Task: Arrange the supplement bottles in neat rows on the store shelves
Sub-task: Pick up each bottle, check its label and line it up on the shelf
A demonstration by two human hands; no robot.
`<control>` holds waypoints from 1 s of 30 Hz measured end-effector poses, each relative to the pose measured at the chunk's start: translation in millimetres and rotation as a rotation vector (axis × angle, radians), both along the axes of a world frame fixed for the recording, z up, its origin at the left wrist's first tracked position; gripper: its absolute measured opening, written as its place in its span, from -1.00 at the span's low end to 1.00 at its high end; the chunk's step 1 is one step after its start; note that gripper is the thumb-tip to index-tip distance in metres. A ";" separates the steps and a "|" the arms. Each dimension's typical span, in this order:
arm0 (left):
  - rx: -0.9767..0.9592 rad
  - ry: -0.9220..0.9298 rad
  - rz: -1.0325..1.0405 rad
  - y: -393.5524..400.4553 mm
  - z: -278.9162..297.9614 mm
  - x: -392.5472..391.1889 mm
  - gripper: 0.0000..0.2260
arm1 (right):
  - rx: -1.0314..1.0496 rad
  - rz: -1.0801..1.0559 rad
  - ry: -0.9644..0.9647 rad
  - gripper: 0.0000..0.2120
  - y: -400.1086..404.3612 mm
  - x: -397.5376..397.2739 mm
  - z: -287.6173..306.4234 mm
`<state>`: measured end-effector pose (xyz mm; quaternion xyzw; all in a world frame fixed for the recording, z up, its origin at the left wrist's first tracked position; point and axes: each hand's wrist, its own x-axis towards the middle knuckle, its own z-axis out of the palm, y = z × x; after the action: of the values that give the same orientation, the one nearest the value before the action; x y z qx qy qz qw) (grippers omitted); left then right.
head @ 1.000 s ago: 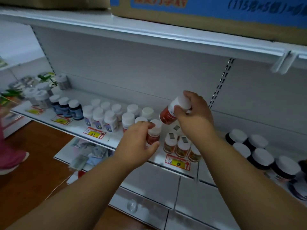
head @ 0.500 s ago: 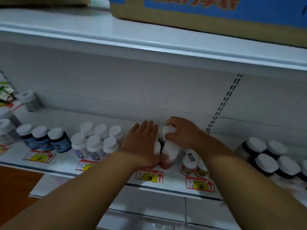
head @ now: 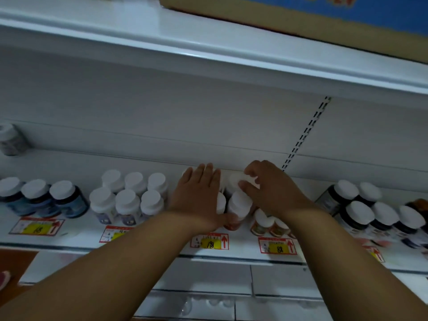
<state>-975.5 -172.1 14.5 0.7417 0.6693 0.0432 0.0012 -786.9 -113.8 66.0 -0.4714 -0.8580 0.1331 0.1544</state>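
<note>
Red-labelled supplement bottles with white caps stand in a cluster on the white shelf [head: 162, 237]. My left hand [head: 196, 200] lies flat with straight fingers over the left bottles of that cluster, hiding most of them. My right hand [head: 266, 188] curls its fingers round the white cap of a rear red-labelled bottle [head: 235, 179]. In front of it stands another red-labelled bottle [head: 238, 208], upright. Small orange-labelled bottles [head: 268, 224] sit just below my right wrist.
Blue bottles [head: 62, 200] and white bottles [head: 127, 200] stand in rows to the left, dark bottles [head: 361, 214] to the right. Price tags [head: 209, 242] line the shelf edge. A cardboard box [head: 324, 19] rests on the shelf above. A lone bottle [head: 10, 140] stands far left.
The red-labelled bottle that my right hand held raised a second ago now stands on the shelf at the back of the cluster. My left hand has flattened over the bottles. The view shifted right.
</note>
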 end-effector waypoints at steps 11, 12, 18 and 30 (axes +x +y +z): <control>0.048 -0.044 -0.020 -7.2 5.4 4.7 -0.02 | -0.092 0.091 -0.102 -0.66 -17.2 -1.2 -12.3; 0.055 -0.062 -0.022 -8.2 6.7 4.9 -0.01 | -0.097 0.089 -0.103 -0.65 -17.0 -0.5 -12.1; 0.086 -0.231 -0.012 -21.6 17.4 -4.4 0.00 | -0.064 0.107 -0.058 -0.66 -22.6 5.4 -10.9; 0.335 -0.367 0.123 -78.4 41.8 -80.9 -0.39 | 0.108 0.124 0.235 -0.87 -47.9 -71.9 31.6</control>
<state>-1056.4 -250.4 56.3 0.6693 0.6851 0.2874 -0.0030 -858.8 -161.7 97.7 -0.3896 -0.8675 0.1503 0.2703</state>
